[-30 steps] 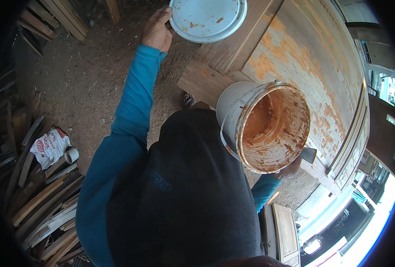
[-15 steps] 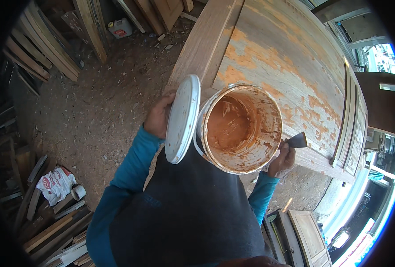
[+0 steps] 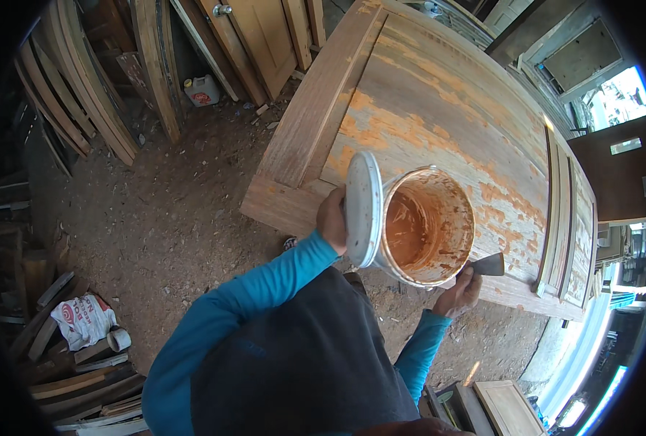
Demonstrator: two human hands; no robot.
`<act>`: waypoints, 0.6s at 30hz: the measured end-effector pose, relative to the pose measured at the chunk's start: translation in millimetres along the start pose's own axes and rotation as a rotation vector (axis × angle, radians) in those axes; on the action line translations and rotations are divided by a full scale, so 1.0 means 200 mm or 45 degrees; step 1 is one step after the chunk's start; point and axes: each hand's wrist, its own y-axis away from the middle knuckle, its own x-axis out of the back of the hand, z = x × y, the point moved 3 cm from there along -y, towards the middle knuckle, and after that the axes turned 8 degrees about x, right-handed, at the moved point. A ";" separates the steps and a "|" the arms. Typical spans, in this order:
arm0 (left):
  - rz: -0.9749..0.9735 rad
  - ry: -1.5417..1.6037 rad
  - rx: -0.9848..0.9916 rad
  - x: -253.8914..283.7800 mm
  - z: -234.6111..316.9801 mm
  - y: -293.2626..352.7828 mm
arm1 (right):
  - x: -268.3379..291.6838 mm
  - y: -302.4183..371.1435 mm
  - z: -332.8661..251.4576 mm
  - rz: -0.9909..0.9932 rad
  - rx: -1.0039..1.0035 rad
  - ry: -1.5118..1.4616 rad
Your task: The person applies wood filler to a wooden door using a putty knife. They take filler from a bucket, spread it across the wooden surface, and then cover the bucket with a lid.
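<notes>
A white bucket lid [image 3: 364, 211] stands on edge at the bucket's left side, with my left hand [image 3: 333, 221] closed on its outer side. Right beside it, the open bucket [image 3: 454, 211] is tipped so that I look into it. Orange-brown paste [image 3: 406, 231] lies in its bottom and streaks the inner wall. My right hand [image 3: 459, 296] is at the bucket's lower right, closed on a putty knife [image 3: 490, 265] whose dark blade points right. Some of that hand's fingers are hidden, so I cannot tell how they bear on the bucket.
Beyond the bucket lies a large wooden door panel [image 3: 301, 123] with patchy orange filler. Planks [image 3: 164, 80] and doors lean at the back left, near a white jug [image 3: 202, 91]. A white sack [image 3: 84, 320] and scrap wood [image 3: 83, 389] lie at the lower left on the dirt floor.
The bucket, lid and both hands have moved out from my body and to the right, over the panel's near edge. The view has shifted too. Both grips look the same.
</notes>
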 end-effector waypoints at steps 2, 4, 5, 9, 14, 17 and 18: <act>0.190 -0.638 -0.266 -0.16 -0.05 -0.05 | 0.03 -0.01 0.01 0.037 0.038 -0.013; 0.167 -0.417 -0.161 -0.29 -0.09 -0.08 | 0.05 -0.03 0.02 -0.002 0.128 0.169; 0.180 -0.317 -0.092 -0.31 -0.10 -0.07 | 0.08 -0.03 0.07 -0.007 0.147 0.169; 0.194 -0.113 -0.021 -0.24 -0.02 -0.01 | 0.09 -0.02 0.13 -0.059 0.121 0.067; -0.093 0.082 -0.279 0.15 0.40 0.29 | 0.21 0.05 0.18 0.037 -0.009 -0.015; -0.277 -0.053 -0.630 0.31 0.78 0.52 | 0.34 0.16 0.30 0.223 0.005 -0.080; -0.300 -0.039 -0.668 0.41 0.90 0.58 | 0.41 0.22 0.37 0.248 -0.076 -0.048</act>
